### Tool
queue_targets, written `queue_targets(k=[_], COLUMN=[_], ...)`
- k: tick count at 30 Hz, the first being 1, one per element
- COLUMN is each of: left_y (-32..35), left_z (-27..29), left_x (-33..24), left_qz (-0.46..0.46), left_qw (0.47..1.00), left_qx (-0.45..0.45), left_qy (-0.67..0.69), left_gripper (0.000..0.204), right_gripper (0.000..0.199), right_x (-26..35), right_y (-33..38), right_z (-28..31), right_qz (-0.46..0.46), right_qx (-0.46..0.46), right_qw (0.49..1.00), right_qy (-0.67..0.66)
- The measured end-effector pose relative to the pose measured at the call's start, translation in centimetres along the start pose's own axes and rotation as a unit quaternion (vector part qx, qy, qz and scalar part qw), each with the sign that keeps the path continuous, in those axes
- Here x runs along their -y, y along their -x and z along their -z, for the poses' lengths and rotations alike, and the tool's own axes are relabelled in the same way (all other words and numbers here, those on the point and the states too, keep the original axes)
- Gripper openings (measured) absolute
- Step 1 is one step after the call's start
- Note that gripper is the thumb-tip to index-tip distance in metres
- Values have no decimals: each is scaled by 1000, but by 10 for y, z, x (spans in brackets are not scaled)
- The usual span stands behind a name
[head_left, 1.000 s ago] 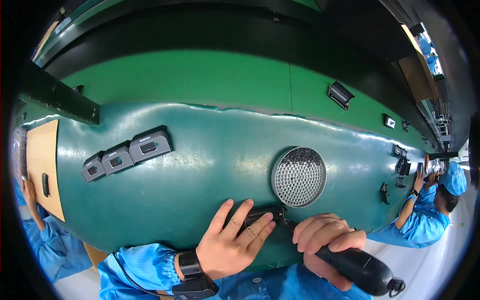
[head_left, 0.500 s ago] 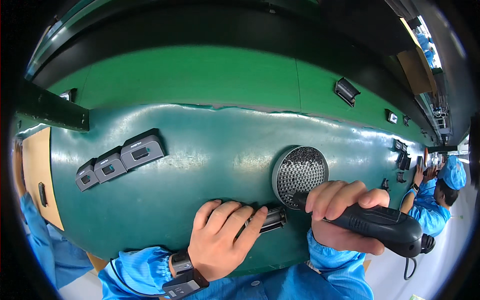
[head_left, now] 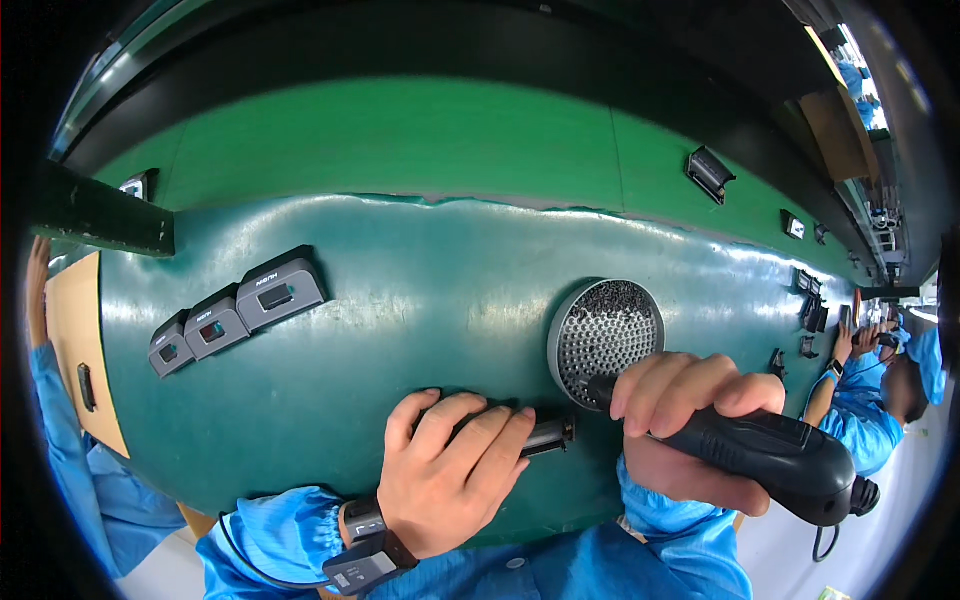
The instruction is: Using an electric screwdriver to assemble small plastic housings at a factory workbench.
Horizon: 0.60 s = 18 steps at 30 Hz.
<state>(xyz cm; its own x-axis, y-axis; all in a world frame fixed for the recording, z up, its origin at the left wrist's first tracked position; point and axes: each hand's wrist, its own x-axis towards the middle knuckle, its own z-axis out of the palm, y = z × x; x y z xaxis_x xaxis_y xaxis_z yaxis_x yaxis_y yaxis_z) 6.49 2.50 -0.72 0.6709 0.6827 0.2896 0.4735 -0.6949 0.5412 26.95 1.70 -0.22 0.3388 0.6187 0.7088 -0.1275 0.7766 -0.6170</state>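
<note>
My left hand (head_left: 455,465) lies over a small black plastic housing part (head_left: 550,436) on the bench, fingers closed round it. Only the part's right end shows past my fingertips; the rest is hidden. In my right hand (head_left: 690,425) is a black electric screwdriver (head_left: 762,447), gripped around its body with the cord end pointing right. Its nose reaches over the near rim of a round tray (head_left: 556,345) with a dimpled metal plate. Many tiny black screws (head_left: 615,296) are heaped at the tray's far side. The screwdriver's bit tip is too small to make out.
Three grey housings (head_left: 280,290) stand in a slanting row at left. Beyond the bench runs a green conveyor belt (head_left: 400,140) carrying a black part (head_left: 710,175). More black parts (head_left: 812,305) lie at right, near a co-worker in blue (head_left: 860,430). A cardboard sheet (head_left: 78,330) lies far left.
The black part under my left hand has turned slightly, and less of it shows. My right hand keeps the screwdriver's nose at the tray. The whole view has shifted a little.
</note>
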Motion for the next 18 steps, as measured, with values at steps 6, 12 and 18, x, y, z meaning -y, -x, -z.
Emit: queue_targets(k=[6, 12, 18], left_y=[8, 9, 9], left_z=[0, -1, -9], left_x=[5, 10, 13], left_qz=[10, 0, 14], left_qw=[1000, 1000, 1000], left_qx=[-1, 10, 15], left_qy=[19, 18, 4], left_gripper=[47, 47, 47], right_gripper=[69, 66, 68], right_x=[22, 57, 35], right_y=[1, 19, 25], right_z=[-7, -20, -9], right_qz=[-19, -10, -27], right_qx=[-44, 18, 80], right_qw=[999, 1000, 996], right_qy=[17, 4, 9])
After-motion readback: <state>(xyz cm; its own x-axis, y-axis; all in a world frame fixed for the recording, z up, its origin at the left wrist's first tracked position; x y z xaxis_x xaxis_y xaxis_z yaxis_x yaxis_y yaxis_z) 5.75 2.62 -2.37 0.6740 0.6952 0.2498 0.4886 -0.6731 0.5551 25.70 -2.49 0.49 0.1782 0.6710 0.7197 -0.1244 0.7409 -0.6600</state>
